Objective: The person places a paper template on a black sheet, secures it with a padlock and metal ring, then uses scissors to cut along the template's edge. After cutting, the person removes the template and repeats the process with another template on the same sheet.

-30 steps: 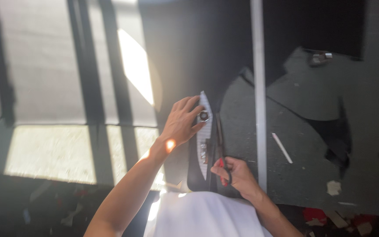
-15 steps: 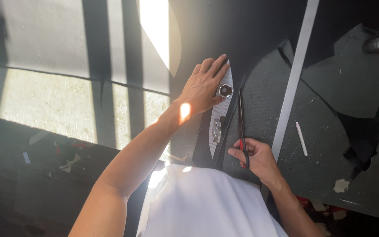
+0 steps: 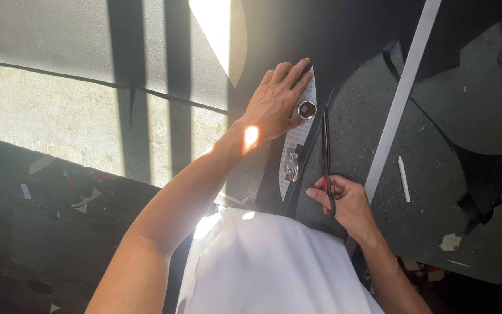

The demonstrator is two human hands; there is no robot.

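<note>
My left hand lies flat, fingers spread, pressing on a long pointed white pattern piece that rests on black sheet material. A round metal weight sits on the pattern by my thumb, and a second metal piece lies lower on it. My right hand grips the red handles of a pair of scissors. Their dark blades point away from me along the pattern's right edge.
A long metal ruler runs diagonally just right of the scissors. A white chalk stick lies on the dark tabletop among cut dark shapes. Scraps litter the floor at left. Strong sunlight falls on the pale surface at left.
The view has shifted leftward, so hands and pattern sit further right. Both hands keep the same hold; the scissors stay along the pattern's right edge.
</note>
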